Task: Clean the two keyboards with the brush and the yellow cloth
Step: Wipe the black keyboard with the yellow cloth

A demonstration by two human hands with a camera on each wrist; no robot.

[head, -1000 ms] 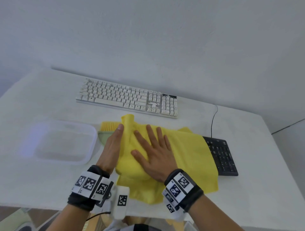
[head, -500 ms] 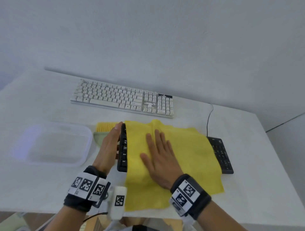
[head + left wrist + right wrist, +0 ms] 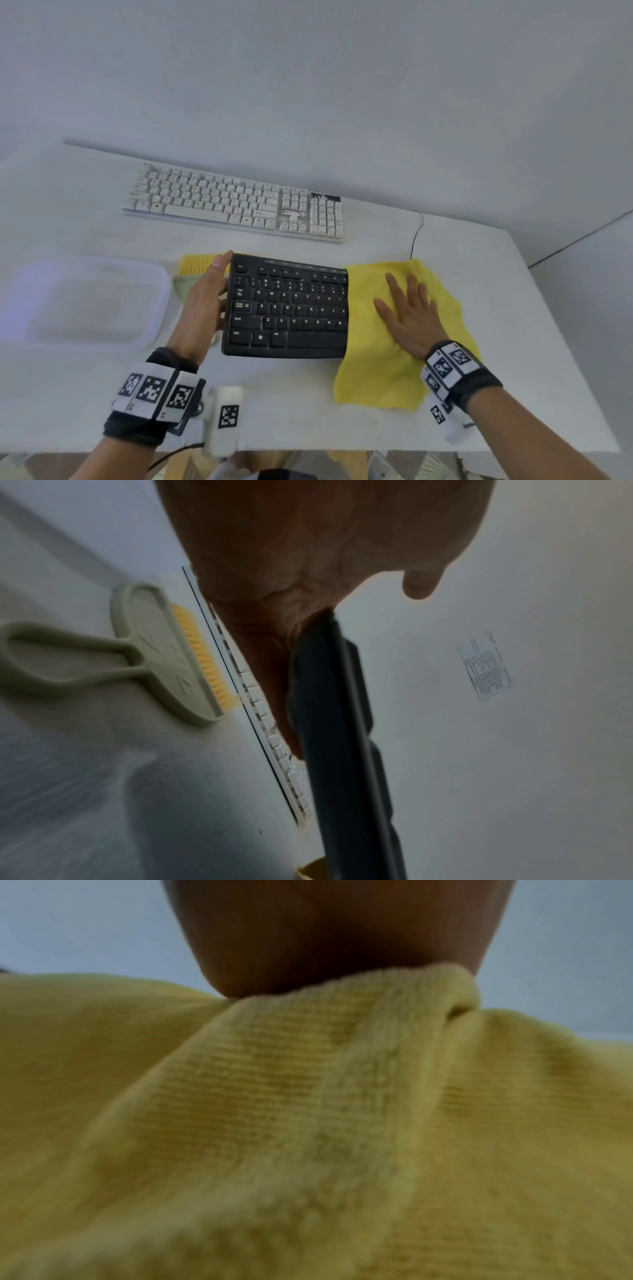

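Observation:
The black keyboard lies at the table's front middle, its left half bare and its right half under the yellow cloth. My left hand grips the keyboard's left edge; the left wrist view shows that edge wedged between thumb and fingers. My right hand presses flat, fingers spread, on the cloth. In the right wrist view the cloth bunches under the palm. A green brush with yellow bristles lies just behind my left hand. The white keyboard sits further back.
A translucent plastic container stands at the left. The black keyboard's cable runs toward the wall at the back right. The table's right edge is close to the cloth. The brush lies flat on the table.
My right hand has swept the yellow cloth to the right across the black keyboard, uncovering its left half. My left hand has stayed on the keyboard's left edge.

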